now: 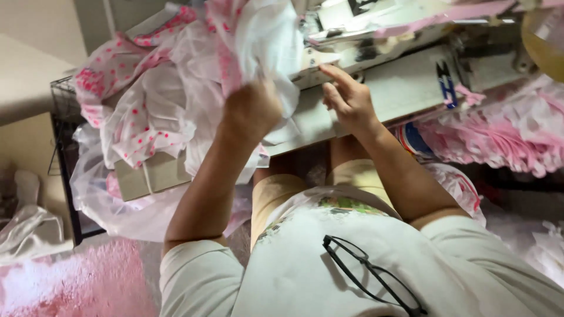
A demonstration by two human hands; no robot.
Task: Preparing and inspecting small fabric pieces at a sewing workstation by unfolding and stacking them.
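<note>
My left hand [251, 110] is closed on a bunch of white sheer fabric [258, 41] with pink dots, lifted up at the left end of the sewing table [405, 88]. My right hand [348, 97] rests on the table's grey top with its fingers spread and the index finger pointing toward the sewing machine [364, 44]. It holds nothing. More of the dotted fabric [141, 111] lies heaped to the left of my left hand.
A cardboard box [150, 175] sits under the fabric heap on a wire rack [61, 94]. Blue-handled snips [446, 85] lie on the table at right. Pink ruffled pieces [499, 138] hang at far right. Black glasses [370, 273] hang on my shirt. Pink fluffy material [82, 282] lies lower left.
</note>
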